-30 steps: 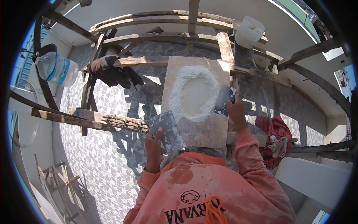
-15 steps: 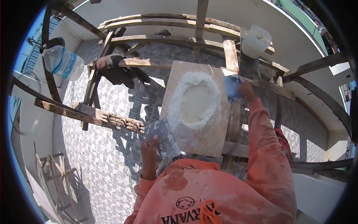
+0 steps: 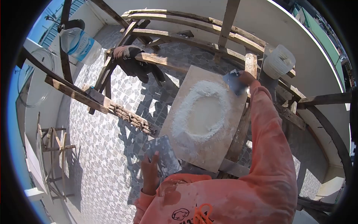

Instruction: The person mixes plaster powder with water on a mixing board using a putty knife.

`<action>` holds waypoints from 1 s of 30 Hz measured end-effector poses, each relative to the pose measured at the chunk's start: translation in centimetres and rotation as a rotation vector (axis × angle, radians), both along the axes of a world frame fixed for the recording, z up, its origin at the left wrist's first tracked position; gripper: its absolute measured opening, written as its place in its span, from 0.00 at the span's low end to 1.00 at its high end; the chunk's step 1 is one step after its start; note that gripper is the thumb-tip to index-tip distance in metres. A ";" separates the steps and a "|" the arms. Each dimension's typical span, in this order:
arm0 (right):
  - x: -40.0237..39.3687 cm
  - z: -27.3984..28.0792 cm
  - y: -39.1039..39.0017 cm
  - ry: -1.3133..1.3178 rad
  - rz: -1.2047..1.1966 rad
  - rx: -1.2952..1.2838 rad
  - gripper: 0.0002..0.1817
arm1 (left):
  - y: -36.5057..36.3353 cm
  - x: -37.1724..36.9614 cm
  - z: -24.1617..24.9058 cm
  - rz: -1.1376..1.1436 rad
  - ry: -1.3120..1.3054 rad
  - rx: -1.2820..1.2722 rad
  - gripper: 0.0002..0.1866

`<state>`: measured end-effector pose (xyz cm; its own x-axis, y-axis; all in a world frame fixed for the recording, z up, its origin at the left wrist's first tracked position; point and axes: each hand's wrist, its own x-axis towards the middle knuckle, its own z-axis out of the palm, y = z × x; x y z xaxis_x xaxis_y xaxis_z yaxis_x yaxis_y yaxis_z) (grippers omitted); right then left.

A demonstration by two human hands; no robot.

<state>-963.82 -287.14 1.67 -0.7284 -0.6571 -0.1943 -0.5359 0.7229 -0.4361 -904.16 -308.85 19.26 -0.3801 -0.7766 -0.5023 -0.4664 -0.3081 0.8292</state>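
Observation:
My left hand (image 3: 149, 171) is closed on a flat metal scraper plate (image 3: 165, 156) smeared with pale residue, beside the near left edge of a board. My right hand (image 3: 247, 78) grips a bluish flat scraper (image 3: 235, 83) over the board's far right corner. On the tilted-looking wooden board (image 3: 210, 158) lies a ring of white powder (image 3: 179, 121). Pale, smooth liquid (image 3: 204, 116) fills the middle of that ring. Both scrapers are apart from the powder.
Wooden scaffold beams (image 3: 160, 59) surround the board. Dark gloves (image 3: 128, 56) hang over one beam. A translucent bucket (image 3: 279, 61) stands at the right, and a plastic water jug (image 3: 80, 45) hangs at the left. Patterned tile floor (image 3: 100, 149) lies below.
The view has turned, so the board appears shifted right and more slanted. My right hand has brought its scraper closer in over the board's corner. My left hand still holds its plate.

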 end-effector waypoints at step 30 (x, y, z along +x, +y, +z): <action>11.0 7.9 -22.6 -0.147 0.748 0.215 0.24 | 2.8 -1.7 0.8 -0.029 0.006 0.046 0.16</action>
<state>-952.78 -309.78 9.55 -0.0649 -0.8995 -0.4321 -0.8608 0.2696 -0.4318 -905.88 -306.09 20.02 -0.4051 -0.7417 -0.5346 -0.4704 -0.3323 0.8175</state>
